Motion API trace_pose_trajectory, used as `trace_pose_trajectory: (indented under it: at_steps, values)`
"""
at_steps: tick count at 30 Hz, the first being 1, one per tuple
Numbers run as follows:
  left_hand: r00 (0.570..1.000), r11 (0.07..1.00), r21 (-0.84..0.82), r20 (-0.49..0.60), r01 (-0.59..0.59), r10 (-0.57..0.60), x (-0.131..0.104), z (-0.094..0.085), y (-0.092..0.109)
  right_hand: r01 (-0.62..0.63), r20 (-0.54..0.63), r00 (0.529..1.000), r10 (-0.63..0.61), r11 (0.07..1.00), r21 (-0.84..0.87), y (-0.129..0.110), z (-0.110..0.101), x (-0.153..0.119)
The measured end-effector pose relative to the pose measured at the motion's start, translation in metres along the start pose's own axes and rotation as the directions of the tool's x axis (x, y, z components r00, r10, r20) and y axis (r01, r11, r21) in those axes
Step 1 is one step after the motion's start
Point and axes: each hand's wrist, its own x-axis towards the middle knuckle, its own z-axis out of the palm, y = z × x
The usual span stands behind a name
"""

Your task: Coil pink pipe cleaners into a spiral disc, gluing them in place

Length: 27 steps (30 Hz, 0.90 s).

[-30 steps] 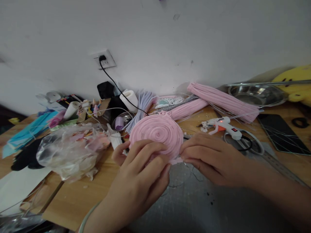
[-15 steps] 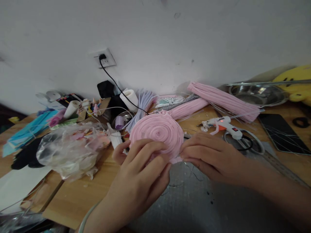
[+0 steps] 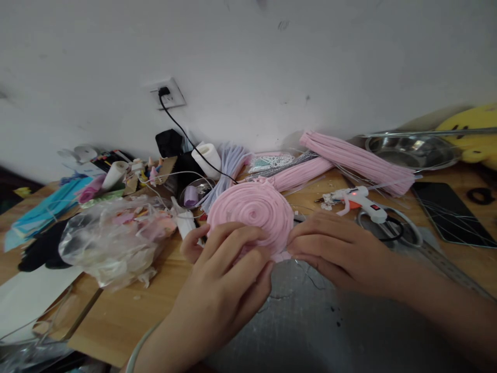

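A round, flat coil of fuzzy pink pipe cleaner (image 3: 252,207), wound as a spiral, is between my hands. My left hand (image 3: 225,282) lies over its lower left part, fingers curled on its face and edge, hiding part of the windings. At the coil's lower right edge, my right hand (image 3: 337,248) pinches the pink strand where it meets the rim. The strand's tip is hidden by my fingers. Right of the coil rests a white hot glue gun (image 3: 363,202) with a glowing red light.
Pink pipe cleaner bundles (image 3: 361,163) lie by the wall, beside a metal bowl (image 3: 411,150). A phone (image 3: 454,212) is at far right. A plastic bag of scraps (image 3: 116,243) sits at left. A black cord (image 3: 186,132) runs from the socket down behind the coil. Below is a grey mat (image 3: 303,331).
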Motion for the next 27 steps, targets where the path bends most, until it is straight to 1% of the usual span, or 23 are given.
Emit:
trace_pose_trajectory:
  at_steps: [7,17,27]
  values:
    - [1.0,1.0,0.005,0.004,0.002,-0.002,0.0,0.0007,0.0,0.014,-0.019,1.0,-0.014,1.0,-0.011,0.0004,0.0006,0.0004]
    - [1.0,1.0,-0.005,0.005,0.004,-0.004,-0.0009,0.0006,-0.0009,0.007,-0.011,1.0,-0.007,1.0,0.02,0.0003,0.0007,0.0003]
    - [1.0,1.0,-0.016,0.01,0.012,-0.012,-0.0007,0.0007,-0.0006,0.013,-0.008,1.0,-0.013,1.0,0.002,0.0,0.0007,-0.0003]
